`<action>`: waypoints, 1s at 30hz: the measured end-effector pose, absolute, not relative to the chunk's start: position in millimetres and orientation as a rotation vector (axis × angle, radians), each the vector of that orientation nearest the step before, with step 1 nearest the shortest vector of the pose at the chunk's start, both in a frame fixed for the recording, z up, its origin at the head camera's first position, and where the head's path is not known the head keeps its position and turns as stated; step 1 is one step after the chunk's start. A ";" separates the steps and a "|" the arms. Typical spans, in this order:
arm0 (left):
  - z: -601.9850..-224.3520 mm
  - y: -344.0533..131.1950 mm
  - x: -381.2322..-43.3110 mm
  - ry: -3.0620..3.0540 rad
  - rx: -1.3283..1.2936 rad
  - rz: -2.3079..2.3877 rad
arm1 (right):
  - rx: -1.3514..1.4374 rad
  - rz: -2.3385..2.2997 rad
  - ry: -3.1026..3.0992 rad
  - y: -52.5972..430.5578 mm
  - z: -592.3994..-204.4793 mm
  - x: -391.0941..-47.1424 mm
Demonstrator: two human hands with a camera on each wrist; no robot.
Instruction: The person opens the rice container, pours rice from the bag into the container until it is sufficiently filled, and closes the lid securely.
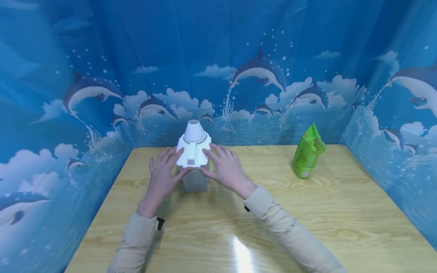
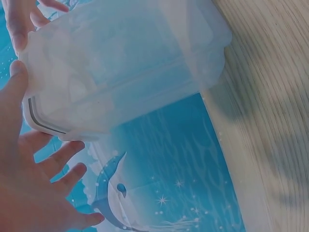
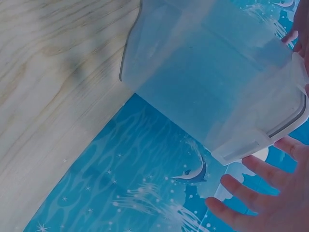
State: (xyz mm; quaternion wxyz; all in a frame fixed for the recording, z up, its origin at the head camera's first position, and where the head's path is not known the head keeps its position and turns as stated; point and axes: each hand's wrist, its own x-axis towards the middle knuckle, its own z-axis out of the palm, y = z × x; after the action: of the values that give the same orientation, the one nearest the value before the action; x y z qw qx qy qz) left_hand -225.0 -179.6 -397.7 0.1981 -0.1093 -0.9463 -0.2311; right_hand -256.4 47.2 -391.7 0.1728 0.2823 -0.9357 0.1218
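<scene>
A tall translucent plastic container [image 1: 195, 182] stands at the back left of the table, topped by a white lid [image 1: 200, 156] with a cone-shaped spout [image 1: 194, 132]. My left hand [image 1: 162, 176] grips the lid's left side, thumb at the front edge and forefinger by the side edge. Mirroring it, my right hand [image 1: 229, 170] holds the right side, its thumb close to the left one. In the left wrist view, the other left fingers [image 2: 71, 176] spread off the rim. Fingers [image 3: 241, 193] of the right hand fan out beneath a white side clip [image 3: 244, 146] in the right wrist view.
A green bag [image 1: 306, 153] with a crumpled top stands toward the back right of the wooden table [image 1: 290, 220]. Behind and along both sides hangs a blue curtain [image 1: 205, 45] printed with dolphins, close beyond the table's back edge.
</scene>
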 end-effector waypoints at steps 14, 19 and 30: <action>-399.9 -168.5 -226.4 -2.618 -0.335 -0.646 | 0.795 0.354 -2.614 60.3 -393.7 -257.2; -400.0 -163.0 -227.5 -2.619 -0.332 -0.624 | 0.785 0.360 -2.620 65.9 -393.0 -257.0; -400.2 -150.5 -226.6 -2.603 -0.339 -0.620 | 0.781 0.379 -2.648 76.9 -392.1 -255.6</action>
State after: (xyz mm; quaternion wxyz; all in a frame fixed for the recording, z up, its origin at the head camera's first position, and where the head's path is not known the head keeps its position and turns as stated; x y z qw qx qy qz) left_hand -226.6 -150.5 -400.2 0.2204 -0.1226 -0.9413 -0.2242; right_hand -255.6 76.9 -392.1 0.1767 0.2757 -0.9353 0.1339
